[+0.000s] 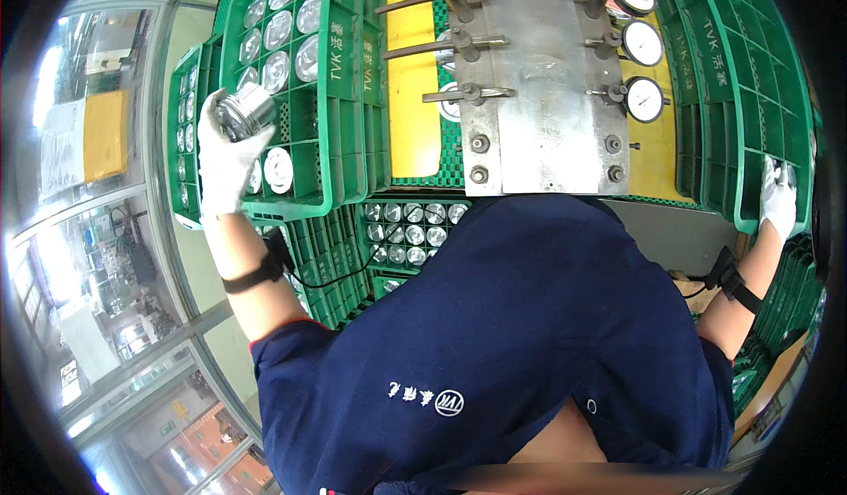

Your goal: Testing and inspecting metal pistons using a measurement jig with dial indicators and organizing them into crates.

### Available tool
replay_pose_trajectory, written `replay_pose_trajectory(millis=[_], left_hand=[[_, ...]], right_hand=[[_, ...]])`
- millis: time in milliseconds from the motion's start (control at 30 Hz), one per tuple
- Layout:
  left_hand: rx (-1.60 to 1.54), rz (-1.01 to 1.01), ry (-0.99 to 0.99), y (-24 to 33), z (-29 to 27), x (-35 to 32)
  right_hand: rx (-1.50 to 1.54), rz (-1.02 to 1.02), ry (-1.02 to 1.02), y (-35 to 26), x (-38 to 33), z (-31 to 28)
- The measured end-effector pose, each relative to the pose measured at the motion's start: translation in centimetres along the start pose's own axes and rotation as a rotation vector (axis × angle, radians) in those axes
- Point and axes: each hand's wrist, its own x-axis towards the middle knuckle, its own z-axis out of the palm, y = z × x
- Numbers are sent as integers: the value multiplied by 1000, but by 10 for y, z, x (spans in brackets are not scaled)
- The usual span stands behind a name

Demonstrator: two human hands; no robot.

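At the far left, the left hand (225, 155), wearing a white glove, is gripping a shiny metal piston (244, 111). Its fingers (210, 111) are curling closed round the side of the part, holding it clear above the near left corner of a green crate (340, 71). The piston is showing as a short, bright silver cylinder with grooved rings running round its wall and a dark hollow at the end facing the camera. The crate beneath it is divided into square cells, and more pistons (287, 27) are sitting crown-up in those cells, their flat round tops gleaming. Lower down, a second green crate (415, 230) of smaller-looking silver parts is lying partly hidden by the person's dark blue shirt (520, 336).

In the middle, a grey metal gauging fixture (543, 80) is standing on a yellow base, with lever handles along its left edge and three round dial gauges (644, 45) along its right.

At the far right, the right hand (778, 199), also gloved in white, is resting on the rim of another green crate (732, 98); its fingers are lying fairly flat, grasping nothing that can be made out.
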Motion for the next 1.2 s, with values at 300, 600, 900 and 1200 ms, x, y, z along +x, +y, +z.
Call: replay_pose_trajectory(millis=[300,600,900,1200], left_hand=[[-868,57,-84,141,51,-54],[-485,260,-382,226,110,-59],[-71,645,-267,241,170,-56],[-233,666,-107,231,204,-52]], right_hand=[[301,95,148,-15,-1,-17],[1161,-143,240,-129,-72,-151],[1555,-546,-1130,-249,-146,-230],[1822,-370,-1521,-283,-173,-218]])
